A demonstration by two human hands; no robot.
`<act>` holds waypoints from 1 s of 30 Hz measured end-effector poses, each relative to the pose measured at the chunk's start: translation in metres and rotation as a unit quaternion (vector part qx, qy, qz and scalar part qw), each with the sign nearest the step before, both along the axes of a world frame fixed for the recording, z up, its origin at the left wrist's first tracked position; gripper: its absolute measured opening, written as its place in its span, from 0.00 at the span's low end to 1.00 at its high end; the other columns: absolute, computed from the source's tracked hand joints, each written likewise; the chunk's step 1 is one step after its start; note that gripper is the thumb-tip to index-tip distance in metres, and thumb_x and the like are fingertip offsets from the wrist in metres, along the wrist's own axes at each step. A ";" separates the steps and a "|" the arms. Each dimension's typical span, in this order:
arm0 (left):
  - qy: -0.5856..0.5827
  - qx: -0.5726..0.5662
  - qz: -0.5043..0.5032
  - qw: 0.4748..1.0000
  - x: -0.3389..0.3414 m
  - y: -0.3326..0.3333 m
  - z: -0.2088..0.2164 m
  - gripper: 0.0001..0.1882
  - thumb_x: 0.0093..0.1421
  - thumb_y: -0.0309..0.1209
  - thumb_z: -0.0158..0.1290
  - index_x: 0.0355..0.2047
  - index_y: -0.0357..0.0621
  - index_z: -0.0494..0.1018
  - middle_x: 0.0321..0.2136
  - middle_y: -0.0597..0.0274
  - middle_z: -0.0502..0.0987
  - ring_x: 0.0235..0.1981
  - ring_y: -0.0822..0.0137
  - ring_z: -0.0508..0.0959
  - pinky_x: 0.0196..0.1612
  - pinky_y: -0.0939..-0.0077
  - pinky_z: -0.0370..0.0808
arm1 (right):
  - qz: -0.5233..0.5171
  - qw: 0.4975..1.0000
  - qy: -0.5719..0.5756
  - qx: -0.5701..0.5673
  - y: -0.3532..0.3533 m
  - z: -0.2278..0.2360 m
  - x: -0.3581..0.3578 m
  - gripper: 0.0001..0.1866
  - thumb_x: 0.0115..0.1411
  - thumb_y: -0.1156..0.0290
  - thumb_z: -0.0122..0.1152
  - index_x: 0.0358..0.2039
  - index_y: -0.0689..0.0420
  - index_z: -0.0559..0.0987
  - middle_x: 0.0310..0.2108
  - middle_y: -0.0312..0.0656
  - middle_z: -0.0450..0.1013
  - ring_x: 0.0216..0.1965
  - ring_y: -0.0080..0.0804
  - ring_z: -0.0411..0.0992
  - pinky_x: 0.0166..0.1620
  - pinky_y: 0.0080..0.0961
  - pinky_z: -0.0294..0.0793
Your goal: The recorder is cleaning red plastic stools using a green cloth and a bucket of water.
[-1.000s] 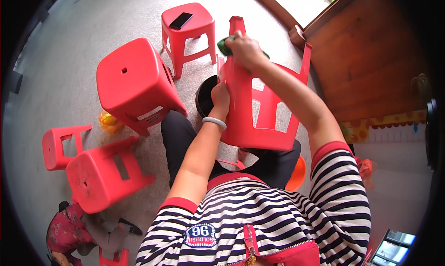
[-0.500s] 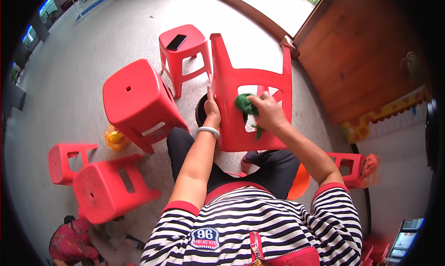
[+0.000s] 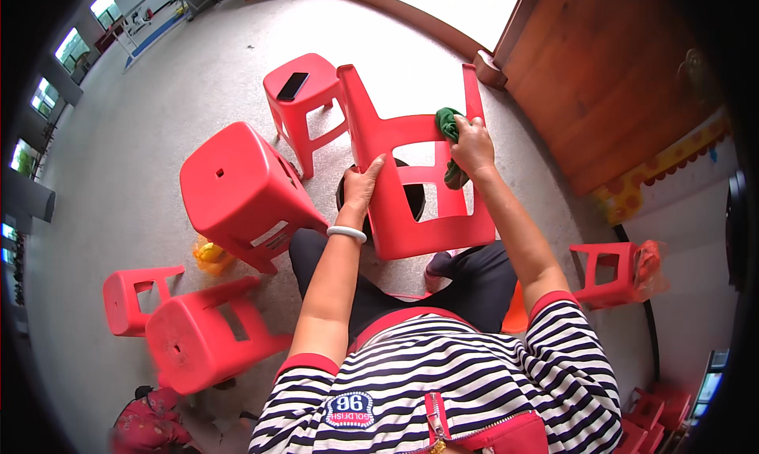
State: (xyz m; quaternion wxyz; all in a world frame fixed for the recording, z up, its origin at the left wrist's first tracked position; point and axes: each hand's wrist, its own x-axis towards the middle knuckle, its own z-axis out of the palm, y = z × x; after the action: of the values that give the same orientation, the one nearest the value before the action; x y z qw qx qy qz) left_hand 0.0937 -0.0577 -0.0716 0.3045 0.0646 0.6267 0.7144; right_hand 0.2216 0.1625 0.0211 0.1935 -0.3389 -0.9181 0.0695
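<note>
A red plastic stool (image 3: 431,239) is tipped on its side in front of me, its legs pointing away and its openwork side facing up. My left hand (image 3: 362,187) grips its left edge, thumb over the top and the other fingers out of sight. In my right hand (image 3: 474,147) is a bunched green cloth (image 3: 448,124), pressed against the right part of the stool's far crossbar, with one end hanging down by the opening. Behind the stool, partly hidden, is a black round container (image 3: 414,200), seen through the opening.
Ahead to the left stands a stool (image 3: 316,70) bearing a phone (image 3: 293,86). Closer is a taller stool (image 3: 229,177), beside a yellow bag (image 3: 210,256). Two more stools (image 3: 186,339) lie lower left, near a person in red (image 3: 150,422). A wooden door (image 3: 601,82) is at right.
My right hand has moved the cloth away from me, up to the far crossbar. My left thumb now lies over the stool's edge. The stool has shifted slightly left in view.
</note>
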 end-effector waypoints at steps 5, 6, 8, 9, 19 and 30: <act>0.243 -0.339 0.051 0.907 0.031 0.021 0.049 0.69 0.37 0.57 0.74 0.68 0.29 0.47 0.59 0.29 0.64 0.61 0.40 0.68 0.62 0.57 0.69 | 0.078 0.997 0.017 0.025 -0.018 -0.002 -0.003 0.26 0.54 0.65 0.69 0.54 0.48 0.78 0.46 0.54 0.71 0.45 0.53 0.75 0.51 0.44 0.76; 0.266 -0.360 0.049 0.893 0.041 0.023 0.050 0.70 0.36 0.56 0.74 0.69 0.35 0.46 0.59 0.33 0.64 0.60 0.41 0.69 0.60 0.56 0.73 | 0.087 0.996 0.018 0.023 -0.027 0.002 -0.009 0.26 0.54 0.65 0.69 0.54 0.48 0.78 0.46 0.54 0.71 0.45 0.53 0.75 0.51 0.44 0.76; 0.275 -0.340 0.083 0.895 0.046 0.027 0.045 0.62 0.39 0.46 0.72 0.68 0.40 0.47 0.57 0.37 0.65 0.57 0.42 0.71 0.56 0.54 0.75 | 0.158 0.987 -0.006 -0.022 -0.043 0.012 -0.021 0.25 0.53 0.66 0.69 0.53 0.47 0.78 0.45 0.53 0.71 0.47 0.52 0.75 0.51 0.44 0.76; 0.267 -0.347 0.074 0.896 0.047 0.028 0.048 0.62 0.39 0.46 0.72 0.68 0.40 0.47 0.57 0.38 0.65 0.57 0.42 0.71 0.56 0.55 0.76 | 0.175 0.984 -0.013 -0.024 -0.052 0.014 -0.027 0.25 0.51 0.67 0.70 0.52 0.46 0.79 0.45 0.52 0.72 0.47 0.51 0.75 0.50 0.43 0.77; 0.262 -0.328 0.063 0.905 0.046 0.019 0.058 0.59 0.41 0.44 0.69 0.68 0.37 0.49 0.54 0.33 0.68 0.52 0.37 0.74 0.53 0.48 0.76 | 0.198 0.979 -0.043 0.024 -0.082 0.029 -0.167 0.18 0.54 0.66 0.61 0.47 0.47 0.80 0.47 0.50 0.73 0.51 0.49 0.75 0.49 0.41 0.78; 0.250 -0.297 0.080 0.918 0.042 0.001 0.052 0.56 0.42 0.42 0.68 0.67 0.40 0.49 0.57 0.35 0.65 0.54 0.37 0.72 0.52 0.49 0.77 | 0.277 0.953 -0.125 -0.001 -0.092 0.042 -0.145 0.21 0.54 0.64 0.66 0.51 0.44 0.80 0.49 0.51 0.73 0.52 0.52 0.75 0.51 0.45 0.77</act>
State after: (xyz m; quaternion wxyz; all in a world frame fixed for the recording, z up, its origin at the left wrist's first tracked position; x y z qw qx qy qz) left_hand 0.1354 -0.0562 -0.0199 0.0843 0.0972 0.8690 0.4777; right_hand 0.0766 0.0701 0.0627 0.0500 -0.0771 -0.9926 0.0788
